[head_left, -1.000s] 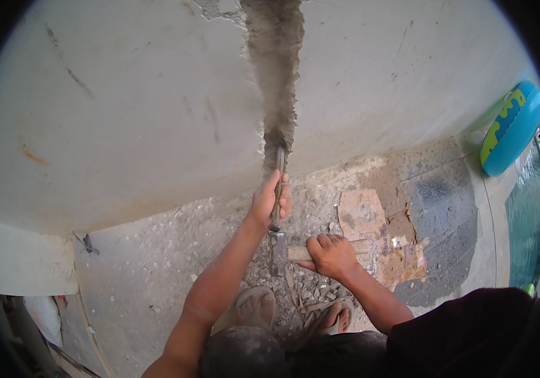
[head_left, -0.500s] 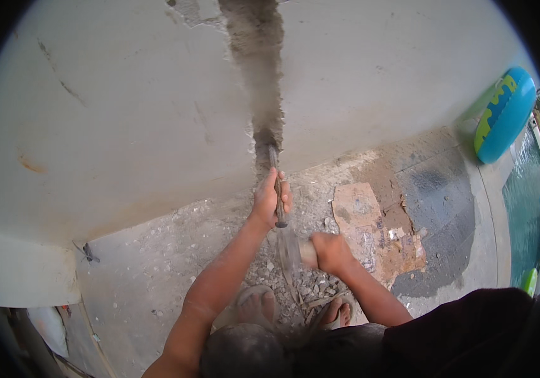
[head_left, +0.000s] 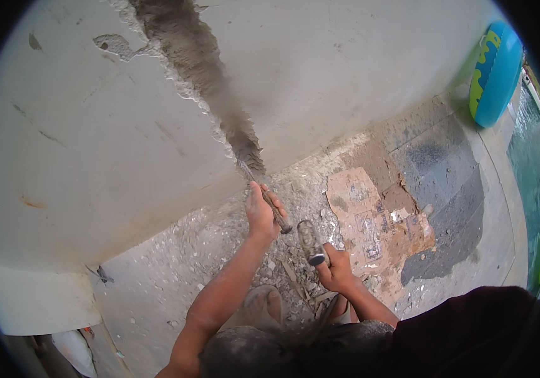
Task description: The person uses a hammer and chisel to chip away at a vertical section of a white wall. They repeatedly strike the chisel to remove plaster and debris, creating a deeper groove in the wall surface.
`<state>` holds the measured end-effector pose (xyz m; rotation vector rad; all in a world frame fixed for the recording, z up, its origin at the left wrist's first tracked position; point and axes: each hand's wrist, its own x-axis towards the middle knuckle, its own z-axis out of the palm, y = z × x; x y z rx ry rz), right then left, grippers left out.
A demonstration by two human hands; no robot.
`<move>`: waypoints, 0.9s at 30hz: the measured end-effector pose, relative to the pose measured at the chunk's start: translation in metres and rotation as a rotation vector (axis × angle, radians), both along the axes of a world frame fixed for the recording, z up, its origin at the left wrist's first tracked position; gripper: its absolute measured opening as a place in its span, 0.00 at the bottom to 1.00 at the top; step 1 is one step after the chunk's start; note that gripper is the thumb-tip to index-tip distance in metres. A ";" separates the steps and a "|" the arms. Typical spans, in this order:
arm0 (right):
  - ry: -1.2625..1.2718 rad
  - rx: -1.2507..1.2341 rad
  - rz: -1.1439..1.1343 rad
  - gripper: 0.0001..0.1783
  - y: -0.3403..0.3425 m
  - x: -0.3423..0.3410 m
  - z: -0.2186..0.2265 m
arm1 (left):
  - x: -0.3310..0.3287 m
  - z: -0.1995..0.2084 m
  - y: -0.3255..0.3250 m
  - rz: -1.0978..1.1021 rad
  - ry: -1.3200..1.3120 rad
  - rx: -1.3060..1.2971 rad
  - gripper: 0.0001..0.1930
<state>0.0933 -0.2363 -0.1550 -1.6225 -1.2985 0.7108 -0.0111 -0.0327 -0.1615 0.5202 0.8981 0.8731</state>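
Observation:
A metal chisel (head_left: 270, 206) is wrapped in the fingers of my left hand (head_left: 261, 213). It slants up and to the left, its tip against the lower left edge of a rough groove (head_left: 188, 57) cut in the pale wall (head_left: 87, 145). In my right hand (head_left: 339, 272) I grip a hammer (head_left: 309, 239) by its handle. The hammer's head is close to the chisel's struck end, with a small gap between them. My fingers hide most of the hammer's handle.
Broken rubble (head_left: 219, 252) covers the floor around my sandalled feet (head_left: 266, 306). Flattened cardboard (head_left: 361, 217) lies right of the hammer, beside a dark grey patch of floor (head_left: 449, 183). A blue and green inflatable ring (head_left: 500, 75) leans against the wall near green water (head_left: 528, 151).
The view has shifted, and the groove now runs diagonally. The hammer's head has come away from the chisel's end. The chisel tip now rests at the groove's left edge, tilted further left.

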 end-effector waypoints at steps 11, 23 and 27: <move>-0.132 0.275 -0.012 0.11 0.006 -0.003 -0.010 | 0.023 0.008 0.007 0.077 0.062 0.001 0.17; 0.034 0.278 -0.029 0.09 0.014 -0.002 -0.016 | 0.029 0.015 0.010 0.103 0.063 -0.045 0.16; 0.233 0.225 -0.038 0.10 0.013 0.000 -0.015 | 0.030 0.019 0.003 0.135 0.071 -0.026 0.16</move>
